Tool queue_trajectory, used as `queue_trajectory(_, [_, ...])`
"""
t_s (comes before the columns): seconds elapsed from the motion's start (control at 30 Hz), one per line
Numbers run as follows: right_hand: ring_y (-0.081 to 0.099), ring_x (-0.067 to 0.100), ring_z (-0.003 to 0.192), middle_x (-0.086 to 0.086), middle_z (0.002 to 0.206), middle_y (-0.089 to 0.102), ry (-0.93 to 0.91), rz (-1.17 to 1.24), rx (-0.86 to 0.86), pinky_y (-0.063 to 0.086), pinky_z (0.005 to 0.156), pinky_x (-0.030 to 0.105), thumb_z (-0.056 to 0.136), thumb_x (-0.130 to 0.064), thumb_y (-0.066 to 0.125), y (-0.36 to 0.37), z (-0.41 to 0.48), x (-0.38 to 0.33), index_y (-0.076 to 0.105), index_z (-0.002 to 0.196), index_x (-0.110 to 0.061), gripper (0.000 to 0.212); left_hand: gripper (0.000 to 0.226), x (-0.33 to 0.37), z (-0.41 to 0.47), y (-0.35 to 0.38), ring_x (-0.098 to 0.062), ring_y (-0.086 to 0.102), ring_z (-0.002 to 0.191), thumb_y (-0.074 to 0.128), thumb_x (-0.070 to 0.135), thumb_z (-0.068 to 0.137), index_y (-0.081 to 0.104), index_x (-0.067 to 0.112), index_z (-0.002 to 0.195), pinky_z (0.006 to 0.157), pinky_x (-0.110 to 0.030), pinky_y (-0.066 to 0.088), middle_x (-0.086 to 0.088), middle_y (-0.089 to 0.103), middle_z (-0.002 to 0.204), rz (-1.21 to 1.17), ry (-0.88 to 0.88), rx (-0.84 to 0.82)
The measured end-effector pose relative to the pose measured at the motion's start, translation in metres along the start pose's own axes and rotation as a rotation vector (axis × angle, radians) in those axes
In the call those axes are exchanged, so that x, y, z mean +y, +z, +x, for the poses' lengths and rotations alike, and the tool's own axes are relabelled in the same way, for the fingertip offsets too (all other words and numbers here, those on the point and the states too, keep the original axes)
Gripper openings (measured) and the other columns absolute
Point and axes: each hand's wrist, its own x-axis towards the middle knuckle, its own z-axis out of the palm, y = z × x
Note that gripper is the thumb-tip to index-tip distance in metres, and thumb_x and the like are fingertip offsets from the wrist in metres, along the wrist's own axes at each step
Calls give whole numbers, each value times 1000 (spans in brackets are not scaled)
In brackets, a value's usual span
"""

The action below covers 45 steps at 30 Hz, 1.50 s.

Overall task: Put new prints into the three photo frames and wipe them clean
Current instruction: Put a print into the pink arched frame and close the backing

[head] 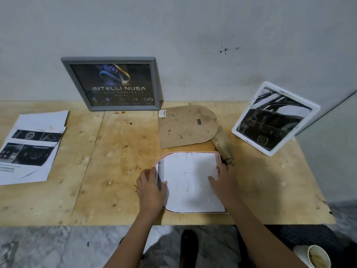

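A pink arched frame [219,159] lies flat on the plywood surface [119,161] at lower centre, with a white print [191,186] laid in it, blank side up. The left hand [149,187] is at the print's left edge, fingers curled over that edge and thumb on top of the sheet, where a dark strip of the printed side shows. The right hand [225,180] lies flat on the print's right side, fingers straight and spread, pressing it down. Just above the frame lies its brown arched backing [185,125], and a brown cloth [222,146] lies bunched beside the backing's right end, reaching down to the frame's upper right corner. A grey frame [123,108] with a dark "INTELLI NUSA" print leans on the wall [193,35] at upper left of centre. A white frame [315,108] holding a black-and-white picture stands tilted at the right. A stack of prints [32,144] lies at the left edge of the surface. A paper cup [316,257] shows at lower right.
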Motion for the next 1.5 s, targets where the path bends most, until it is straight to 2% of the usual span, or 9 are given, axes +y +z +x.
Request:
queue_trajectory(0.17, [52, 16, 102, 3, 114, 53, 20, 386, 31, 44, 76, 18, 87, -11, 59, -9, 14, -25, 50, 123, -10, 37, 51, -2, 9, -2, -30, 41, 108, 62, 23, 84, 47, 11, 131, 84, -35, 37, -14, 45, 120, -120, 2, -3])
queue_trajectory(0.33, [49, 11, 61, 4, 71, 52, 490, 1014, -146, 44, 59, 21, 84, -3, 53, -20, 64, -78, 53, 76, -9, 11, 30, -11, 20, 0, -24, 47, 98, 51, 11, 93, 57, 10, 122, 81, -26, 38, -10, 51, 108, -228, 13, 34])
queue_trajectory(0.43, [56, 12, 69, 8, 80, 55, 679, 1327, -178, 50, 70, 20, 90, -3, 51, -14, 79, -98, 55, 97, -1, 8, 28, -17, 23, -3, -15, 47, 91, 45, 13, 97, 61, 12, 119, 78, -23, 36, -6, 54, 105, -292, 11, 34])
queue_trajectory(0.53, [62, 17, 85, 12, 98, 60, 761, 1402, -163, 55, 77, 22, 94, -4, 47, -12, 88, -109, 52, 114, 0, 22, 27, -20, 25, -4, -16, 51, 89, 47, 11, 96, 62, 12, 119, 77, -22, 37, -4, 56, 102, -325, 30, 28])
queue_trajectory(0.67, [47, 12, 64, 5, 77, 50, 861, 1250, -131, 45, 52, 21, 87, -11, 58, -13, 96, -125, 50, 88, -5, 10, 27, -22, 27, -5, -11, 51, 87, 50, 11, 94, 63, 12, 118, 76, -16, 36, -2, 58, 102, -300, 31, 28])
queue_trajectory(0.93, [57, 18, 94, 5, 88, 53, 865, 1335, -66, 49, 86, 30, 94, -10, 42, -25, 90, -139, 46, 107, -13, 14, 29, -23, 26, -7, -9, 49, 89, 50, 9, 92, 62, 15, 118, 77, -15, 35, 0, 56, 105, -331, 14, 32])
queue_trajectory(1.2, [54, 15, 92, 1, 105, 55, 403, 1125, 166, 46, 63, 20, 94, -7, 44, -70, 72, -123, 49, 125, -10, 32, 25, -20, 21, -7, -13, 50, 91, 48, 10, 94, 62, 10, 114, 81, -22, 40, -4, 59, 109, -358, -56, 70])
queue_trajectory(1.37, [46, 13, 70, 4, 75, 49, -62, 976, 228, 40, 64, 25, 96, -15, 46, -108, 60, -120, 51, 88, -7, 13, 24, -22, 23, -5, -16, 54, 88, 50, 8, 92, 66, 9, 110, 76, -23, 41, -6, 62, 104, -411, -93, 62])
queue_trajectory(1.5, [48, 12, 66, 3, 73, 52, -294, 733, 109, 41, 61, 26, 98, -18, 44, -128, 54, -130, 51, 97, -12, 10, 22, -25, 24, -6, -20, 57, 88, 53, 7, 90, 67, 6, 107, 74, -23, 39, -8, 63, 100, -477, -139, 70])
